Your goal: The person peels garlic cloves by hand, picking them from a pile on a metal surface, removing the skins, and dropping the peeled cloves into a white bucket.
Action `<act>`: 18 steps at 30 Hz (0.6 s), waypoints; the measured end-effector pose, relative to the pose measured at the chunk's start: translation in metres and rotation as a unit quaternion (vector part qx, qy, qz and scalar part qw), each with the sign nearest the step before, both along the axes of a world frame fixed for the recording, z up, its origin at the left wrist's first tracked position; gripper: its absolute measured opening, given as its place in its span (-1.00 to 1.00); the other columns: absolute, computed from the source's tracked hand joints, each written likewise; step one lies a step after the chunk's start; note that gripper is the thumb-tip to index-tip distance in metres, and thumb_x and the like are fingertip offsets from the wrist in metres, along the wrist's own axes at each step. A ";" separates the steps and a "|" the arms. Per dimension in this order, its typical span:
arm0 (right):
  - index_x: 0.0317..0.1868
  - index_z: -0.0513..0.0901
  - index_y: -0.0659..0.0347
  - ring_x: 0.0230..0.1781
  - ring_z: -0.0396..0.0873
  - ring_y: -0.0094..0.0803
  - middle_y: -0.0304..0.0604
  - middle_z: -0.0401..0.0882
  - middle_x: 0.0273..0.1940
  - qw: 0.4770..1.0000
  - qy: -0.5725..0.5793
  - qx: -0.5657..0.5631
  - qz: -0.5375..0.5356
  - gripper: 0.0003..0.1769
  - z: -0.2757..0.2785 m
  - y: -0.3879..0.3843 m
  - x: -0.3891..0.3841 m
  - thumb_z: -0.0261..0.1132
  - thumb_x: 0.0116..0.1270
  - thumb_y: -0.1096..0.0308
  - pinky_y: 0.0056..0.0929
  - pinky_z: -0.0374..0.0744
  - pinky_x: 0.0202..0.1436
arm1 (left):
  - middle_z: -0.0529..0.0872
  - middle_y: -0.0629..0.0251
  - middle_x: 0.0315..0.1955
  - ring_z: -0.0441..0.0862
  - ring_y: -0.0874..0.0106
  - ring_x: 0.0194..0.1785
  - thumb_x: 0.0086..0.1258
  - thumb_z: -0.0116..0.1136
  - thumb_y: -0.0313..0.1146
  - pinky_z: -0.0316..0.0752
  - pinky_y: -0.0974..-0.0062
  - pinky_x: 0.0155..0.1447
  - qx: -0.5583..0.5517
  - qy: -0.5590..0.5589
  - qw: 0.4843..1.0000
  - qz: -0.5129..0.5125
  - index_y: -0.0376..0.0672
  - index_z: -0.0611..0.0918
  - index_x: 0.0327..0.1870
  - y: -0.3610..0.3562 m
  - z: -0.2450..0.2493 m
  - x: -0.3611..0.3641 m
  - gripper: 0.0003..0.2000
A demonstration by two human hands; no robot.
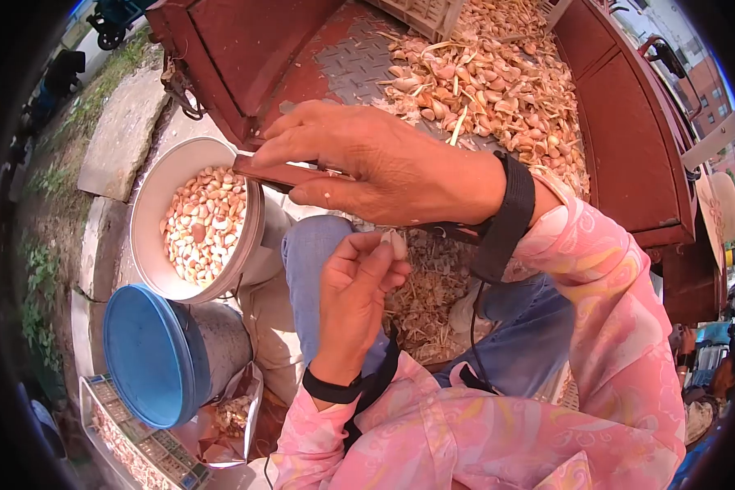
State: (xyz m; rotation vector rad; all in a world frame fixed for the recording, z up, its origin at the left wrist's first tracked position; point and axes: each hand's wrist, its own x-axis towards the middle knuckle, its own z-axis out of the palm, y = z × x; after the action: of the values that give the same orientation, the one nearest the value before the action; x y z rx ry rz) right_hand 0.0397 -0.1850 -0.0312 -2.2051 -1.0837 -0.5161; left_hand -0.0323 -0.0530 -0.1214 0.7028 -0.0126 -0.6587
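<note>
Between the thumb and fingertips of my left hand (359, 282) is a pale garlic clove (395, 245), held above my lap. My right hand (376, 163) is palm down over the red edge of the cart bed (282, 173), fingers stretched toward the bucket and thumb apart from them. Its palm side is hidden. Close to those fingertips stands a white bucket (144, 237) partly filled with peeled garlic cloves (207, 224). Unpeeled garlic cloves (490, 90) lie heaped in the cart bed beyond my right hand.
A blue-rimmed bucket (147, 355) stands below the white one, beside an open bag (235, 416) and a crate (131, 445) of garlic. Dry skins (425, 302) cover the ground between my legs. A plastic crate (420, 15) sits in the cart. Stone slabs (122, 135) line the left.
</note>
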 end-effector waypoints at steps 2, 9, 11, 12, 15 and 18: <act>-0.01 0.51 0.30 -0.24 0.53 -0.22 -0.04 0.52 -0.25 0.973 0.218 -0.035 -0.062 -0.62 0.005 -0.022 -0.029 0.27 0.17 0.33 -0.39 0.48 -0.20 | 0.63 0.30 -0.32 0.61 0.55 -0.34 0.33 0.12 -0.40 0.49 0.71 -0.26 0.044 -0.060 0.996 0.040 -0.28 0.49 -0.14 0.001 0.004 0.002 -0.82; -0.12 0.50 0.30 -0.41 0.56 -0.34 -0.13 0.54 -0.37 0.910 0.376 0.099 -0.144 -0.70 -0.061 -0.079 -0.105 0.28 0.17 0.34 -0.41 0.51 -0.35 | 0.63 0.30 -0.30 0.57 0.64 -0.31 0.29 0.18 -0.42 0.45 0.73 -0.25 0.157 -0.156 0.975 -0.021 -0.32 0.51 -0.20 -0.040 -0.004 0.001 -0.82; -0.20 0.48 0.30 -0.44 0.55 -0.15 -0.06 0.51 -0.43 0.957 0.237 0.039 -0.165 -0.73 -0.063 -0.088 -0.107 0.28 0.10 0.40 -0.30 0.48 -0.39 | 0.62 0.32 -0.33 0.56 0.65 -0.35 0.28 0.18 -0.42 0.44 0.74 -0.28 0.183 -0.175 0.967 -0.031 -0.33 0.52 -0.23 -0.055 -0.005 -0.002 -0.83; -0.20 0.48 0.30 -0.44 0.55 -0.15 -0.06 0.51 -0.43 0.955 0.237 0.047 -0.172 -0.73 -0.063 -0.094 -0.109 0.28 0.10 0.40 -0.30 0.48 -0.39 | 0.61 0.33 -0.37 0.55 0.66 -0.38 0.28 0.19 -0.42 0.43 0.74 -0.30 0.200 -0.193 0.960 -0.029 -0.34 0.53 -0.25 -0.062 -0.005 -0.003 -0.83; -0.22 0.49 0.30 -0.35 0.54 -0.06 -0.02 0.51 -0.35 0.956 0.220 -0.030 -0.193 -0.72 -0.061 -0.109 -0.117 0.29 0.03 0.46 -0.27 0.49 -0.36 | 0.57 0.37 -0.45 0.54 0.66 -0.43 0.27 0.19 -0.42 0.41 0.74 -0.36 0.256 -0.272 0.927 -0.019 -0.36 0.55 -0.33 -0.082 -0.012 -0.003 -0.84; -0.37 0.40 0.28 -0.44 0.50 0.04 0.00 0.47 -0.51 0.943 0.238 -0.010 -0.231 -0.80 -0.055 -0.119 -0.127 0.27 0.06 0.43 -0.18 0.44 -0.41 | 0.66 0.33 -0.48 0.58 0.61 -0.43 0.32 0.16 -0.35 0.48 0.69 -0.30 0.283 -0.349 0.893 -0.011 -0.32 0.57 -0.31 -0.096 -0.010 -0.007 -0.82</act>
State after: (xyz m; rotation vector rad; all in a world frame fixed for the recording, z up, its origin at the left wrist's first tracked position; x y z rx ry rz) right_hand -0.0871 -0.3037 -0.0859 -2.4302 -0.3202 -0.1388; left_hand -0.0393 -0.1487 -0.1315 1.4820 -0.5109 -0.3940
